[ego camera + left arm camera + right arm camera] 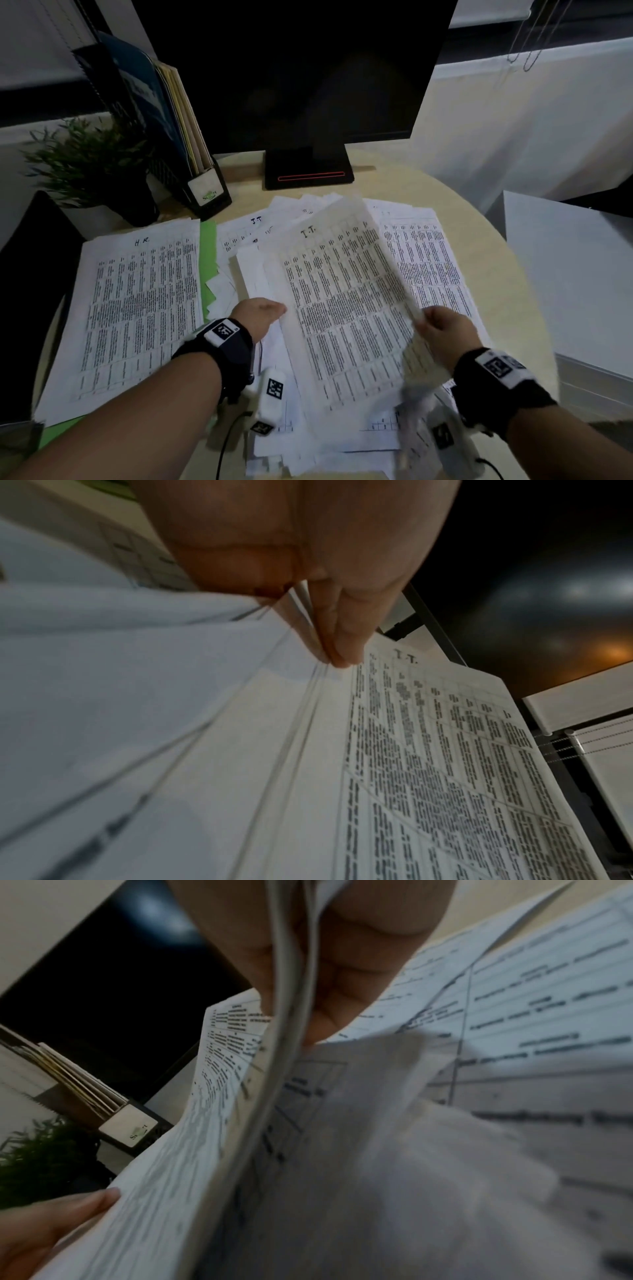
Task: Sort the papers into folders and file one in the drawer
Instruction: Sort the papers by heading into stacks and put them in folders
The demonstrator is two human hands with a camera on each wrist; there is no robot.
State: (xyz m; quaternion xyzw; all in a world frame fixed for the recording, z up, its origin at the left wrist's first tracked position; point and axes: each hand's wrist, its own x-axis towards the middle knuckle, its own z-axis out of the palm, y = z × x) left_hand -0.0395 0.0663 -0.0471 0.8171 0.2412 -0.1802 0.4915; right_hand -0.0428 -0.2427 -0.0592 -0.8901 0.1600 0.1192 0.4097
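L hand: my left hand (257, 317) had the left long edge of the I.T. sheets (346, 308), fingers (337, 631) straight and close together on top of the printed face, a few page edges fanned under them; thumb not seen from the wrist cam, so whether I pinched or just pressed I couldn't tell
R hand: my right hand (442, 334) pinched the right long edge, fingers curled round it, sheet edges running between thumb and fingers (334, 996)
Where: the bundle was lifted and tilted over the loose pile (424, 253) at mid desk, toward the near edge; H.R. stack (137, 308) lay flat at the desk's (479, 219) left side on a green folder (207, 260)
Handling: I judged it light, thin, floppy; it bowed between my hands and would sag or slip apart if held by one corner. Best hold = both long edges near the middle, all sheets squeezed together
Head cam only: whole layout, the "I.T." and "H.R." headings, monitor (294, 75), file rack (191, 150) and plant (85, 161) at the far left corner
L wrist cam only: several separate page edges, so more than one sheet
R wrist cam only: the grip up close, paper curling over it, blurred
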